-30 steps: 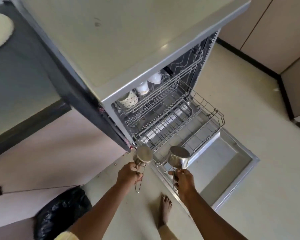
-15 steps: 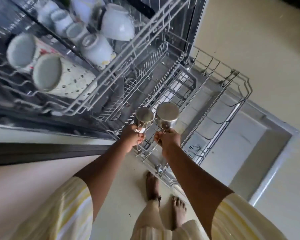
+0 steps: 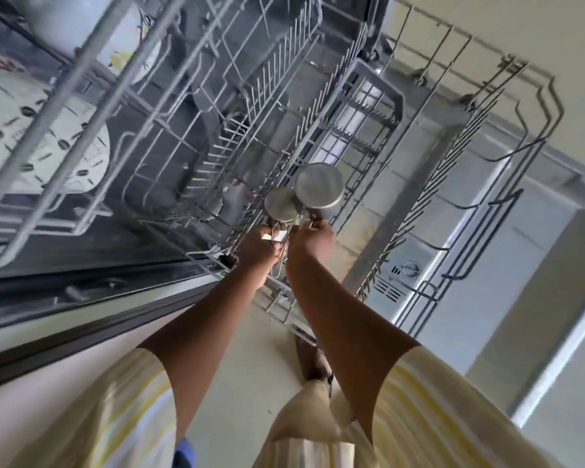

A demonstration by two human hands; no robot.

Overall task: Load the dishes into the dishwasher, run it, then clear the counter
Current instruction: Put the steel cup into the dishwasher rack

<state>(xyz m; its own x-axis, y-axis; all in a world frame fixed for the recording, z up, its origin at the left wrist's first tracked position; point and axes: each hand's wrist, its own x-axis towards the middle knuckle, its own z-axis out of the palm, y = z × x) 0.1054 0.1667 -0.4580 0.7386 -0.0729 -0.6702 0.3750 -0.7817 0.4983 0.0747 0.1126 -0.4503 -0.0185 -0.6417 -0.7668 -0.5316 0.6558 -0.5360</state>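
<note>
Two upside-down steel cups with wire handles hang just over the pulled-out lower rack (image 3: 433,184) of the open dishwasher. My left hand (image 3: 259,248) grips the wire handle of the smaller steel cup (image 3: 279,206). My right hand (image 3: 309,243) grips the handle of the larger steel cup (image 3: 320,187). The two cups touch each other above the rack's tines, close to its near edge. Both cup bottoms face the camera.
The upper rack (image 3: 92,106) juts out at the upper left, holding a dotted white mug (image 3: 48,143). The lowered dishwasher door (image 3: 487,298) lies under the lower rack with its detergent cap (image 3: 410,268). My bare foot (image 3: 313,359) stands on the pale floor beside the door.
I have bent lower toward the dishwasher, so the racks fill the view. Both hands carried the cups forward over the lower rack and drew together until the cups touch.
</note>
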